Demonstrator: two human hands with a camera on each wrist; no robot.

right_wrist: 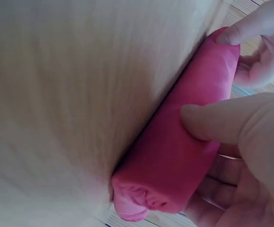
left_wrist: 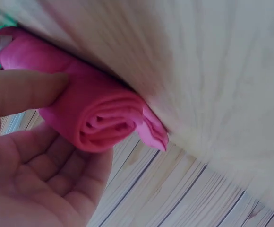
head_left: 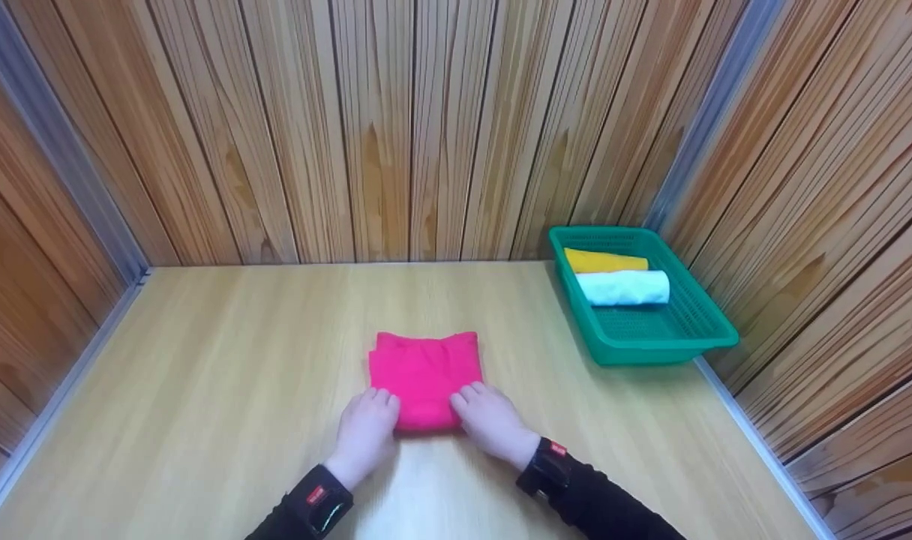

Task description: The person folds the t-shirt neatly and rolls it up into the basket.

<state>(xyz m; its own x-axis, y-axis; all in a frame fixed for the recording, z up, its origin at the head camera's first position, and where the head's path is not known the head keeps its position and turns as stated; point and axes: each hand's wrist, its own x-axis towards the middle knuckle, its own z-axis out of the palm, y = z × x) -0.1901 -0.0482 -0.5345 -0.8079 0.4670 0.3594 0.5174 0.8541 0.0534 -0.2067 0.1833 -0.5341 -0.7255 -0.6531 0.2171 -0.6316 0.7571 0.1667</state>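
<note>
A bright pink cloth [head_left: 426, 375] lies on the table in front of me, its near part rolled up and its far part still flat. In the left wrist view the rolled end of the pink cloth [left_wrist: 108, 125] shows spiral layers. My left hand [head_left: 367, 429] grips the roll's left end, thumb on the near side and fingers curled over it. At the right end, my right hand [head_left: 495, 421] holds the roll the same way. The right wrist view shows both thumbs against the pink roll [right_wrist: 175, 142].
A green plastic basket [head_left: 662, 346] stands at the back right by the wooden side wall [head_left: 823, 225]. Inside it lie a rolled white cloth [head_left: 625, 288] and a yellow cloth [head_left: 604, 261]. Wooden panels [head_left: 373, 135] close off the back of the table [head_left: 238, 390].
</note>
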